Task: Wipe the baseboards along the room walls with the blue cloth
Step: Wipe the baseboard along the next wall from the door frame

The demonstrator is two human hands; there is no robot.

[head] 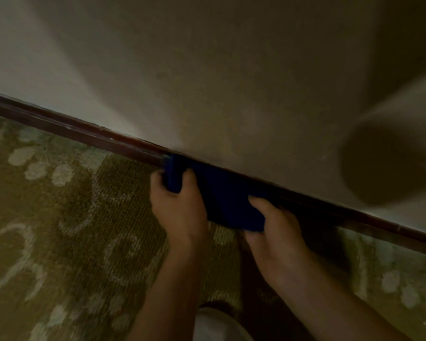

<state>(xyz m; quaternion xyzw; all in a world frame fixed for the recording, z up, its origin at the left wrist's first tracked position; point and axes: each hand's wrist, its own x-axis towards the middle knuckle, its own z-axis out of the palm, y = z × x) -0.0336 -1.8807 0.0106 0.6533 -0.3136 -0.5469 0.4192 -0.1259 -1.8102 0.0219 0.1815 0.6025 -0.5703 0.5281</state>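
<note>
Down low, one blue cloth (221, 193) is lying pressed against the dark wooden baseboard (84, 134), which is running diagonally with bare lengths open on both sides. Two hands are working it: the left hand (180, 207) is grasping the cloth's folded left end, the right hand (278, 232) is pinching its lower right edge. Patterned olive carpet (59, 230) is meeting a plain beige wall (207, 70).

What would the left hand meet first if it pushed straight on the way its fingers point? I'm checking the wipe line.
Likely the dark baseboard, through the blue cloth the left hand already grips against it.
</note>
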